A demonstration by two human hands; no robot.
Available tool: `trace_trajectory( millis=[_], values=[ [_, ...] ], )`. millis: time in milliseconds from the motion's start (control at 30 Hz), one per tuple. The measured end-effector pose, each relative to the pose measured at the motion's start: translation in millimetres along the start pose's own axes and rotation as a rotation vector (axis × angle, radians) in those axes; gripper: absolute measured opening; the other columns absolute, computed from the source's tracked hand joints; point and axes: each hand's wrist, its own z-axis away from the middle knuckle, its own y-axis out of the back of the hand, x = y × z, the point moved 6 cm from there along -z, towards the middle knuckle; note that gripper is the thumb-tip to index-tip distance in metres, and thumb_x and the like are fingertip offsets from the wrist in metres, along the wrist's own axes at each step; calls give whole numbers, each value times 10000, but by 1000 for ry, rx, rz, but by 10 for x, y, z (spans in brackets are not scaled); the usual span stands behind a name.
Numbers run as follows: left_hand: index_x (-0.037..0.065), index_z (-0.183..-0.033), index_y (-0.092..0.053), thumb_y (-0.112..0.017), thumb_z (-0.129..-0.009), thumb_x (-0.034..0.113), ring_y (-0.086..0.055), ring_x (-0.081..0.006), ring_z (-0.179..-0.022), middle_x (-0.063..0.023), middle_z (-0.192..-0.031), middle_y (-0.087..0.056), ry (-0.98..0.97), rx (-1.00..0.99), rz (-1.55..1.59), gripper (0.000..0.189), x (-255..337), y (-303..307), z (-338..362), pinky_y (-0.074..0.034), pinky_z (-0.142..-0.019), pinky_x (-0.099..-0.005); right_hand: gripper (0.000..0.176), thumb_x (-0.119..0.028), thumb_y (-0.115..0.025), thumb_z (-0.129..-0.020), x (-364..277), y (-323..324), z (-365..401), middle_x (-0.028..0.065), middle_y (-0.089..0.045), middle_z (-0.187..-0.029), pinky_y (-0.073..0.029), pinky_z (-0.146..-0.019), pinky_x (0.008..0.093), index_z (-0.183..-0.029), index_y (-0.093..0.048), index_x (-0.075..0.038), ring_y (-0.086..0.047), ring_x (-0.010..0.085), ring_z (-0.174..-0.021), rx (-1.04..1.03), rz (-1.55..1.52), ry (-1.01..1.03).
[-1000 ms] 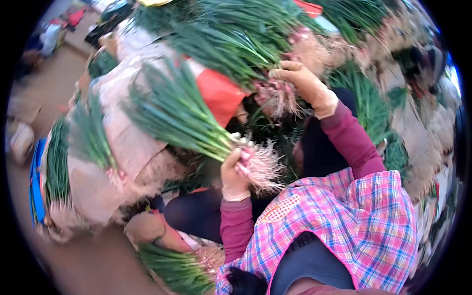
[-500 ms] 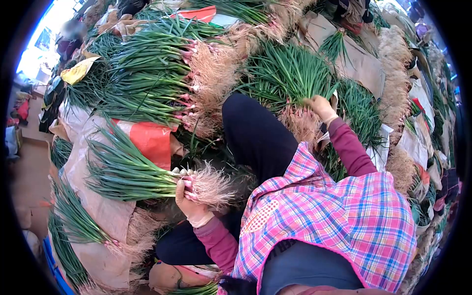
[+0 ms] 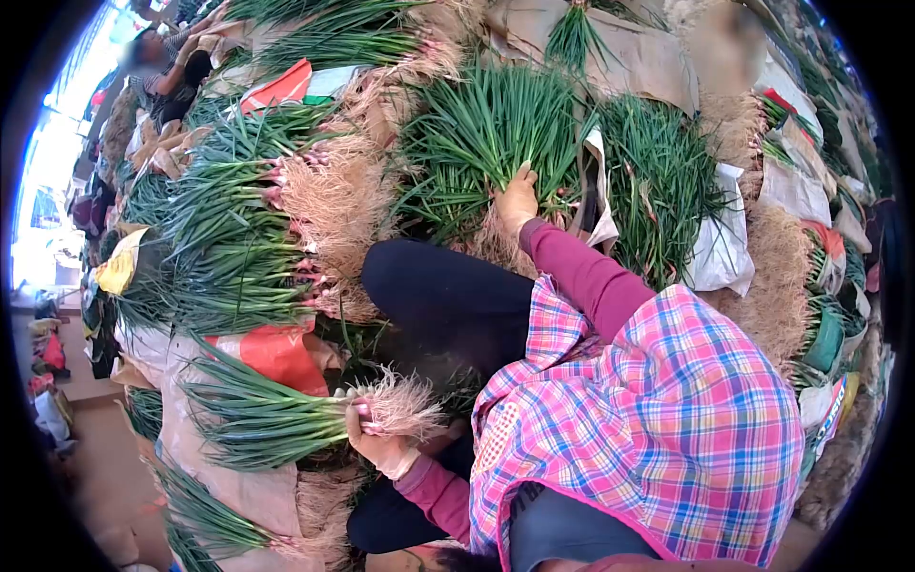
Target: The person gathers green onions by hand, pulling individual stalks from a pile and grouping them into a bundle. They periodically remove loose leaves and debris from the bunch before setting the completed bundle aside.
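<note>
My gloved left hand (image 3: 381,450) is wrapped round a bunch of spring onions (image 3: 276,417) near the bulbs. Its pale roots stick out to the right and the green leaves lie to the left. My gloved right hand (image 3: 518,200) is closed round the lower stems of spring onions at the front of a loose pile (image 3: 491,119). The pile's leaves fan away from me, and roots hang below the hand. Part of the right hand's grip is hidden behind its back.
Rows of spring onion bunches (image 3: 233,238) lie to the left, roots inward. A red-orange sack (image 3: 276,359) and brown sheeting (image 3: 195,419) lie near the held bunch. On the right are more leaves (image 3: 648,191) and a white sack (image 3: 722,243). Another person (image 3: 172,81) is at the far left.
My right hand has moved left, from the pile's right side onto the stems at its front. The left hand still holds its bunch. The whole view has shifted.
</note>
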Motion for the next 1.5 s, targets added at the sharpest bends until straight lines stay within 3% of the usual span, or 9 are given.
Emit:
trace_trajectory(
  millis=[167, 200, 367, 467, 700, 1167, 1300, 1400, 1500],
  values=[
    [40, -1264, -518, -600, -849, 109, -590, -202, -929, -74, -1043, -612, -10, -7, 47, 429, -33, -199, 33, -487, -883, -358, 969, -340, -731, -767, -95, 687, -64, 276, -351, -1385, -486, -870, 471, -1502, -158, -70, -536, 405, -1122, 6, 208, 209],
    [43, -1268, -520, -594, -854, 115, -591, -206, -929, -74, -1032, -616, 9, -5, 30, 426, -12, -191, 142, -491, -883, -364, 932, -308, -745, -734, -545, 1182, 322, 231, -405, -1326, -453, -892, 453, -1477, -225, -96, -510, 363, -1098, 151, 473, 641],
    [14, -1118, -590, -577, -895, 162, -614, -176, -837, -78, -949, -639, 25, 70, -61, 267, -117, 146, 128, -515, -798, -319, 464, -119, -629, -777, -992, 777, 554, 126, -532, -1202, -390, -981, 451, -1233, -567, -63, -476, 262, -1137, -114, 467, 1247],
    [50, -1239, -550, -558, -908, 185, -601, -210, -967, -90, -1058, -629, 4, 41, -101, 358, -104, 59, 58, -488, -892, -390, 497, -64, -491, -843, -840, 115, 121, 120, -462, -1387, -232, -1156, 468, -1340, -497, -58, -415, 269, -1291, -390, 1252, 1136],
    [10, -1182, -587, -535, -932, 181, -617, -203, -922, -97, -1030, -639, -11, 78, -133, 307, -95, 218, -126, -511, -847, -360, 521, -194, -509, -848, 323, 586, -609, 79, -323, -1529, -149, -1152, 528, -1362, -480, -115, -251, 243, -1424, -305, 793, 493],
    [-6, -1326, -460, -537, -895, 129, -584, -212, -1017, -110, -1123, -600, -101, 58, -258, 458, -12, -167, 72, -474, -943, -364, 457, -117, -500, -850, 286, 662, -510, 115, -291, -1547, -165, -1162, 534, -1303, -534, -67, -244, 279, -1433, -463, 991, 544],
    [17, -1330, -468, -534, -888, 95, -582, -225, -1042, -116, -1151, -602, -5, 49, -76, 454, -41, -80, -12, -462, -975, -389, 255, -238, -575, -855, -568, 904, 21, 132, -560, -1200, -417, -927, 431, -1052, -643, -90, -526, 243, -1104, -123, 821, 1007],
    [25, -1323, -480, -536, -883, 74, -586, -230, -1045, -115, -1149, -611, 14, 53, -45, 446, -38, -90, 2, -461, -979, -398, 227, -256, -582, -848, -425, 449, 450, 95, -650, -1012, -466, -848, 394, -970, -673, -88, -621, 231, -947, -567, 911, 1126],
    [31, -1325, -485, -550, -886, 106, -580, -221, -1052, -111, -1170, -604, 23, 28, -49, 450, -43, 4, -18, -455, -977, -389, 211, -253, -573, -849, -84, 239, 862, 46, -680, -824, -520, -662, 368, -805, -690, -84, -675, 228, -829, -650, 744, 1881]
  ],
)
